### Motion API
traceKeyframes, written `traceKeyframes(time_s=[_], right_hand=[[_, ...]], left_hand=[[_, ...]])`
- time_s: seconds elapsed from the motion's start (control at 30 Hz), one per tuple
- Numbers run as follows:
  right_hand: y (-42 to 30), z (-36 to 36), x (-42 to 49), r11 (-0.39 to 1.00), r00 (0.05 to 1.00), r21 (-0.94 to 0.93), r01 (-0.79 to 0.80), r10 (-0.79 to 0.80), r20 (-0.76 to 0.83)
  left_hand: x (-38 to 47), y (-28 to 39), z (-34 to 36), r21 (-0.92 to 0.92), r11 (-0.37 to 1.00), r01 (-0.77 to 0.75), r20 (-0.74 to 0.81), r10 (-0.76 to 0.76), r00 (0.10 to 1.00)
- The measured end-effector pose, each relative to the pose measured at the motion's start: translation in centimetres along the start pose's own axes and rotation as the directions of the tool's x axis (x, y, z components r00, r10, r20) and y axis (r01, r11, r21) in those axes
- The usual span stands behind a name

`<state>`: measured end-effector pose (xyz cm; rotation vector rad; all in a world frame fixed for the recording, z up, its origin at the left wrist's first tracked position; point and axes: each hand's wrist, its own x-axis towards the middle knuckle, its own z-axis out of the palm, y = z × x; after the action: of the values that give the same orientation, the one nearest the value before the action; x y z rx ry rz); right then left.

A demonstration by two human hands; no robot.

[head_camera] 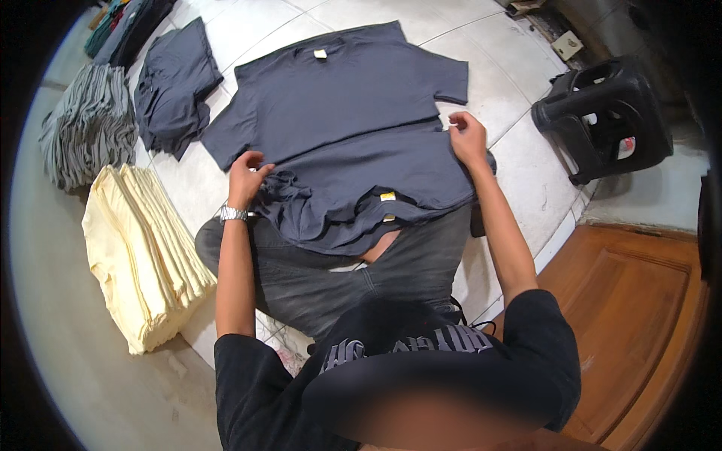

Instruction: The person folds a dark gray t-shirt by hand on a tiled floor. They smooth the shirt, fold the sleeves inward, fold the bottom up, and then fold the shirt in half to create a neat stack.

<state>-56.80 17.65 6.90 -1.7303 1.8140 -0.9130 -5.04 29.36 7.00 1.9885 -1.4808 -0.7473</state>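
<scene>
A dark grey T-shirt (338, 96) lies spread on the floor, its collar at the far side. Closer to me is more dark grey shirt fabric (372, 158), with two collar labels (387, 197) near my lap and bunched cloth at its left. My left hand (245, 176), below a metal wristwatch (233, 213), hovers at the left end of the hem, thumb and forefinger apart. At the opposite end, my right hand (469, 141) rests by the fabric's right edge with curled fingers and a gap before the thumb. I see no cloth pinched in either hand.
Left of me stand a stack of folded pale yellow cloth (146, 259), a stack of grey garments (90, 124) and a dark grey garment pile (175, 84). More folded clothes (127, 31) lie farther back. A black plastic stool (606, 118) and a wooden door panel (632, 321) are at right.
</scene>
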Motion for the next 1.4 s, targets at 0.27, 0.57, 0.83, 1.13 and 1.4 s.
traceKeyframes(time_s=[0.27, 0.57, 0.83, 1.13, 1.4], right_hand=[[-4.3, -8.4, -11.4, 0.983, 0.82, 0.112, 0.146, -0.184, 0.542], [-5.4, -8.6, -10.8, 0.961, 0.738, 0.078, 0.264, -0.253, 0.625], [-5.1, -8.0, -10.0, 0.97, 0.765, 0.09, 0.226, -0.234, 0.6], [-2.5, -8.1, -8.8, 0.991, 0.91, 0.128, 0.027, -0.077, 0.408], [-5.4, -9.6, -6.8, 0.989, 0.819, 0.095, 0.114, -0.148, 0.555]], left_hand=[[-6.4, 4.4, -3.4, -0.128, 0.983, -0.129, 0.584, 0.18, 0.791], [-9.8, 8.6, -2.6, -0.075, 0.889, -0.452, 0.621, 0.396, 0.676], [-11.0, 7.9, -2.4, -0.037, 0.937, -0.348, 0.302, 0.342, 0.89], [-11.0, 9.8, -6.6, -0.184, 0.956, -0.231, -0.181, 0.198, 0.963], [-10.8, 12.4, -7.5, -0.289, 0.891, -0.35, -0.224, 0.292, 0.93]])
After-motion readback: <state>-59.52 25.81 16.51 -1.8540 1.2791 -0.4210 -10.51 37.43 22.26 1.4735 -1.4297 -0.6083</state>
